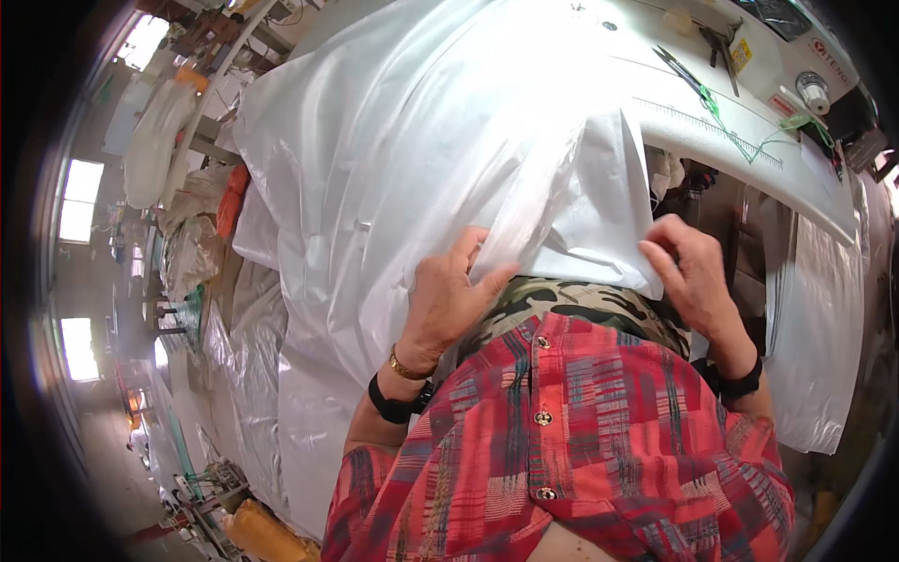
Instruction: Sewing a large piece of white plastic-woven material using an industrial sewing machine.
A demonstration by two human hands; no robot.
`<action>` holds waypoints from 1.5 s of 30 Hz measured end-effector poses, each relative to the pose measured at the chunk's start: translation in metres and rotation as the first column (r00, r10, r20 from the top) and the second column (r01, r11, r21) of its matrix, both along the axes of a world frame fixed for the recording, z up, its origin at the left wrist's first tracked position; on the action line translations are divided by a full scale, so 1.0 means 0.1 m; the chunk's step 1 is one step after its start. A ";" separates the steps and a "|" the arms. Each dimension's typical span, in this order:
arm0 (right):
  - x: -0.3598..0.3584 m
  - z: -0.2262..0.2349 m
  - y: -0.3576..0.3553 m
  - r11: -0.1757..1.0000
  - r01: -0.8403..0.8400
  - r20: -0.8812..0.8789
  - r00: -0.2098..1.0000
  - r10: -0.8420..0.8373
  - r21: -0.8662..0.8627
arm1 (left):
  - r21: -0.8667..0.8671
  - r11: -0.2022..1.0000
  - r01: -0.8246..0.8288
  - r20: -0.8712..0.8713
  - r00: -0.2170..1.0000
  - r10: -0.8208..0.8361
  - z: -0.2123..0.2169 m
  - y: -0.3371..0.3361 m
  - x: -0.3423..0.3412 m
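A large glossy white woven plastic sheet (375, 169) spreads over the table and hangs in folds down to my lap. My left hand (449, 298) rests at a fold of it, thumb and forefinger apart with the material between them; its other fingertips are hidden. At the sheet's right edge, my right hand (691, 273) has its thumb and forefinger curled together against the material. Exactly how much it pinches is hard to see. Both forearms come up past my checked shirt sleeves, with dark bands on the wrists.
Scissors with green handles (691, 82) and loose green thread lie on the white tabletop (712, 140), near a printed ruler scale. A white machine housing (782, 70) stands at the far right. More white sheeting (819, 328) hangs at the right. An orange bundle (231, 201) lies at the left.
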State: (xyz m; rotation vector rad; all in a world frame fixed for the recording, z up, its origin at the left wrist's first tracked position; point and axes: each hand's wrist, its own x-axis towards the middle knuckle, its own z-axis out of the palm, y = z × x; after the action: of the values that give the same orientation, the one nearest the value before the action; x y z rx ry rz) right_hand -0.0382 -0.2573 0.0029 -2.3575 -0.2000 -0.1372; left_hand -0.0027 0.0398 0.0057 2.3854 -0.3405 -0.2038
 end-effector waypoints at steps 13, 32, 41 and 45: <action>0.35 -0.45 0.83 0.624 0.234 -0.499 0.817 0.290 0.746 | -0.464 0.883 -0.067 -0.182 0.983 -0.020 -0.17 0.01 0.08; 0.36 -0.46 0.66 0.837 -0.023 -0.144 0.982 0.121 0.546 | -0.732 0.643 -0.226 -0.444 0.873 -0.199 -0.01 -0.18 0.00; 0.57 -0.11 0.58 1.000 0.005 0.478 0.878 -0.015 0.024 | -0.706 0.694 -0.140 -0.469 0.827 -0.310 0.04 -0.25 -0.03; 0.41 -0.01 0.61 0.870 -0.431 0.325 0.809 0.491 -0.241 | -0.663 0.747 0.055 -0.328 0.875 -0.355 -0.08 -0.18 -0.04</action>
State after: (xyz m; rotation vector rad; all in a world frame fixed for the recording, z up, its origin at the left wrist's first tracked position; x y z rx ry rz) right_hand 0.0029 -0.1963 0.0022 -2.3394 -1.0025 -0.3472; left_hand -0.0070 0.0215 -0.0019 1.5560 -0.3891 -0.6185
